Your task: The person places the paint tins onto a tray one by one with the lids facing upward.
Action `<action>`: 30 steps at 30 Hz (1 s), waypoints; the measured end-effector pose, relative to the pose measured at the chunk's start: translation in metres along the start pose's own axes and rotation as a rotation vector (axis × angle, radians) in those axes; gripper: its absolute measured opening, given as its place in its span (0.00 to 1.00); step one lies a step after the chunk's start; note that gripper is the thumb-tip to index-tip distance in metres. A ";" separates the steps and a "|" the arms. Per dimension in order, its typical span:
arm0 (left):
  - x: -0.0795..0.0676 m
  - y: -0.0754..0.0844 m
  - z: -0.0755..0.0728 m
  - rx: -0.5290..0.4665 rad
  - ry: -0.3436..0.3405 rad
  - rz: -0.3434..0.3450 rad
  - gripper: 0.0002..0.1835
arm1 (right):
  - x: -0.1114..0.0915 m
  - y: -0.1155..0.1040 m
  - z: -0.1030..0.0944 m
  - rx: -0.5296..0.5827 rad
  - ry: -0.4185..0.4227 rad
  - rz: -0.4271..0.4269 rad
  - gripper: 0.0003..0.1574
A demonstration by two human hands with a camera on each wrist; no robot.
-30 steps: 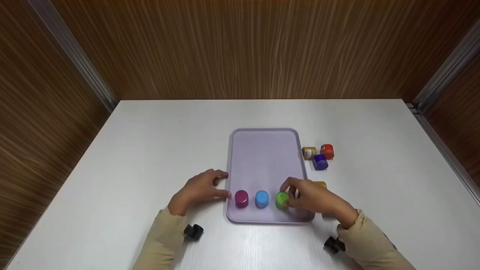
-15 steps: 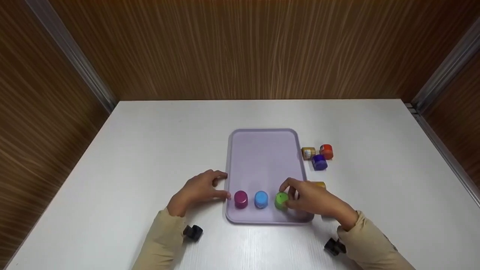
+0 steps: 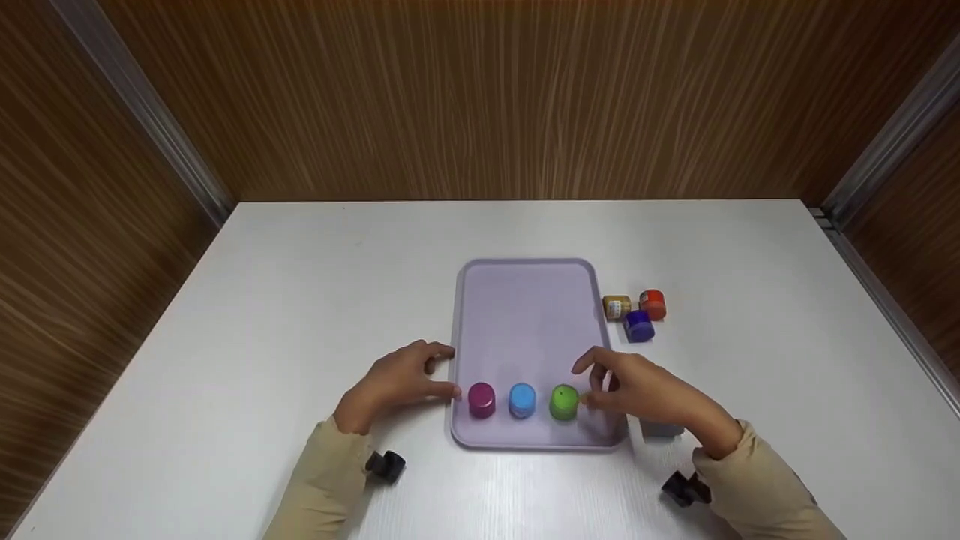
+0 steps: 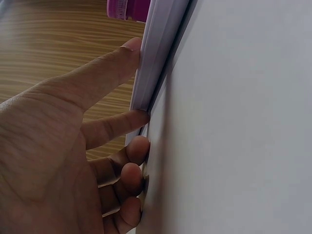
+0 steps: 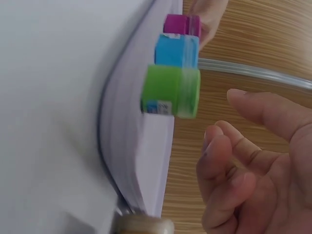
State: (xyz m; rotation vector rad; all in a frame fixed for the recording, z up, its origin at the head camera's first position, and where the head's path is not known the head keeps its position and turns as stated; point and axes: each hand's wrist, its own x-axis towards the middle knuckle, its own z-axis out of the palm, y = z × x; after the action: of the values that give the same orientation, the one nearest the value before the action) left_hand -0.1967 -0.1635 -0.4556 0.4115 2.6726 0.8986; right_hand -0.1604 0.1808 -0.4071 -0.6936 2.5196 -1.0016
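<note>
Three small paint jars, magenta (image 3: 481, 400), light blue (image 3: 522, 400) and green (image 3: 564, 403), stand upright in a row near the front edge of a lilac tray (image 3: 529, 322). My left hand (image 3: 397, 381) rests at the tray's left edge, its thumb and index fingertip touching the rim, as the left wrist view also shows. Just right of the green jar is my right hand (image 3: 637, 386), fingers loosely bent and holding nothing. In the right wrist view a gap separates its fingers from the green jar (image 5: 168, 90).
Right of the tray lie a gold jar (image 3: 617, 307), a red jar (image 3: 653, 304) and a dark blue jar (image 3: 639, 326). A grey object (image 3: 661, 429) shows partly under my right hand. Wood-patterned panels (image 3: 517, 97) enclose the white table (image 3: 337, 277).
My right hand has let go of the green jar and moved slightly right and up from it. The jar stays in place on the tray. My left hand has not visibly moved.
</note>
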 end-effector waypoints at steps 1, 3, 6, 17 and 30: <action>0.000 0.000 0.000 0.003 0.001 -0.002 0.37 | -0.001 0.000 -0.002 0.001 0.003 -0.003 0.20; 0.000 0.000 0.000 0.009 0.002 -0.001 0.37 | -0.003 0.001 -0.006 0.004 0.007 -0.002 0.20; 0.000 0.000 0.000 0.013 0.003 -0.005 0.37 | -0.007 0.003 -0.013 0.008 0.009 -0.002 0.21; 0.000 -0.001 0.000 0.006 0.002 -0.002 0.36 | -0.020 0.016 -0.037 0.030 0.042 0.051 0.22; -0.001 -0.003 0.000 0.002 0.008 0.007 0.36 | -0.020 0.037 -0.044 -0.054 0.041 0.071 0.23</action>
State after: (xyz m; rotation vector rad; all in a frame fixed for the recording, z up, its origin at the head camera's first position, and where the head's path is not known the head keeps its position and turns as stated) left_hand -0.1959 -0.1664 -0.4578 0.4183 2.6811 0.9014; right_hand -0.1765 0.2392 -0.3998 -0.6003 2.5958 -0.9364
